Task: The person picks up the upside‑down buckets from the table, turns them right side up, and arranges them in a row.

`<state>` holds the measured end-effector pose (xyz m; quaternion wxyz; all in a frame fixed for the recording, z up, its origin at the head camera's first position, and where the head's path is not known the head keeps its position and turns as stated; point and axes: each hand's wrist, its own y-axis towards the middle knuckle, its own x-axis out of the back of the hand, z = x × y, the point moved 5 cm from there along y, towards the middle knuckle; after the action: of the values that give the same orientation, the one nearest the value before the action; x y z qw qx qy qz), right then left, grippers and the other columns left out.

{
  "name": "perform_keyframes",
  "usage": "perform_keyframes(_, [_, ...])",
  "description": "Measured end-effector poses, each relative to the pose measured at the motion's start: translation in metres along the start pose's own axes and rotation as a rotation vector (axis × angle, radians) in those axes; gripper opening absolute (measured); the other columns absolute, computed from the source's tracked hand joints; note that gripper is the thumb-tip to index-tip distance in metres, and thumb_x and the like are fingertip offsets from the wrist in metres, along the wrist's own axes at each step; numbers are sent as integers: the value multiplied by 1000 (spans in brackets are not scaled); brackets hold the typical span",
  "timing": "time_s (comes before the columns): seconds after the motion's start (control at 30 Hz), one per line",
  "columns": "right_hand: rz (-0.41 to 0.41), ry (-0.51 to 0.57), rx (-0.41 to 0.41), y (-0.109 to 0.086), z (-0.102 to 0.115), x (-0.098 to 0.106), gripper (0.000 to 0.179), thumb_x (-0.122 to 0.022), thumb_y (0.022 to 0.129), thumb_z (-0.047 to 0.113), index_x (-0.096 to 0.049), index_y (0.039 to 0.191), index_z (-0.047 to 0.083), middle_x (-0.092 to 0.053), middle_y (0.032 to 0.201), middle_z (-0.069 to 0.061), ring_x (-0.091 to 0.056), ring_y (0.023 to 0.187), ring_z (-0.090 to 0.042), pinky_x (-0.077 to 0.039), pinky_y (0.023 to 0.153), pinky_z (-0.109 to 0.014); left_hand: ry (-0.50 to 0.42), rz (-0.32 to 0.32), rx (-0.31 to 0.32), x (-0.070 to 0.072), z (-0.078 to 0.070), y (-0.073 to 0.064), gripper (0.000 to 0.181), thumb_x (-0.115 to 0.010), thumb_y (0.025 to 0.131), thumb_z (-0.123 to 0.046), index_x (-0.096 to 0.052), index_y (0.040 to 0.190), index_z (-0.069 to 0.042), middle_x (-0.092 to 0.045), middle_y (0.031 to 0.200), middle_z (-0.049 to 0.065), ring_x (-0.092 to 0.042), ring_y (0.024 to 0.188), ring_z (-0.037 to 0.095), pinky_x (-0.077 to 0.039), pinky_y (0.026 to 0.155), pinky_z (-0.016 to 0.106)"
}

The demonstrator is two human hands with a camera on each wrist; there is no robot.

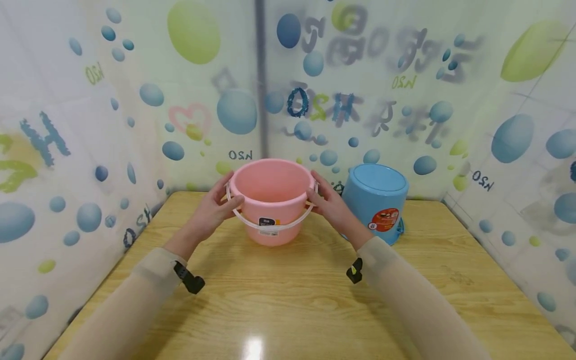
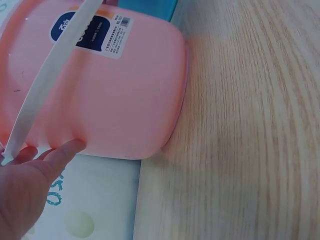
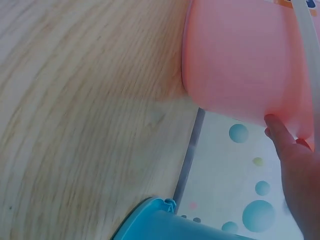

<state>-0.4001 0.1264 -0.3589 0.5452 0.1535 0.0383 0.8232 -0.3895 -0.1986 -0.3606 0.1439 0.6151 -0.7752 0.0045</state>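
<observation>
A pink bucket (image 1: 252,212) stands upright toward the back of the table, mouth up. Its white carrying handle (image 1: 274,229) hangs down across the front, over a dark label. My left hand (image 1: 208,212) grips the bucket's left side, thumb at the rim and fingers against the outer wall. On the opposite side, my right hand (image 1: 332,204) holds it the same way. In the left wrist view, fingertips (image 2: 70,148) press the pink wall below the handle. The right wrist view also has fingertips (image 3: 274,122) against the wall.
Right of the pink bucket, a blue bucket (image 1: 373,192) stands upside down with a red sticker, close by my right forearm. Both are on a wood-grain table (image 1: 270,295). A patterned curtain (image 1: 135,120) closes in the back and sides.
</observation>
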Motion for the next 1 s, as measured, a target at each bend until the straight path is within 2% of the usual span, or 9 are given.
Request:
perform_keyframes(0.27, [-57,12,-43,16,-3,-2,72,-51,117,45,-15,178,31,-47,169,-15,-56,151,-38,-51,121,-58,21,-50,9,2,4,9,96,-73,106,-46,-11,179,-34,-32,181,6,-48,158,37,-55,115,51])
perform_keyframes(0.53, [-65,14,-53,29,-6,-3,73,-48,117,48,-14,179,28,-44,173,-14,-56,151,-39,-50,122,-60,-8,-61,0,7,8,22,95,-71,108,-42,-8,179,-31,-35,179,11,-52,153,38,-60,110,43])
perform_keyframes(0.77, [-111,-23,-80,34,-4,-5,72,-49,117,49,-18,178,30,-48,169,-15,-58,147,-40,-50,121,-60,-12,-64,4,8,7,27,95,-71,108,-43,-9,179,-34,-31,181,9,-46,159,37,-56,114,51])
perform_keyframes(1.0, [-132,-52,-85,37,-3,-5,70,-47,118,48,-19,178,28,-51,166,-19,-61,143,-42,-52,119,-62,-17,-76,14,10,9,29,95,-71,107,-45,-9,179,-33,-31,182,6,-45,161,33,-56,114,49])
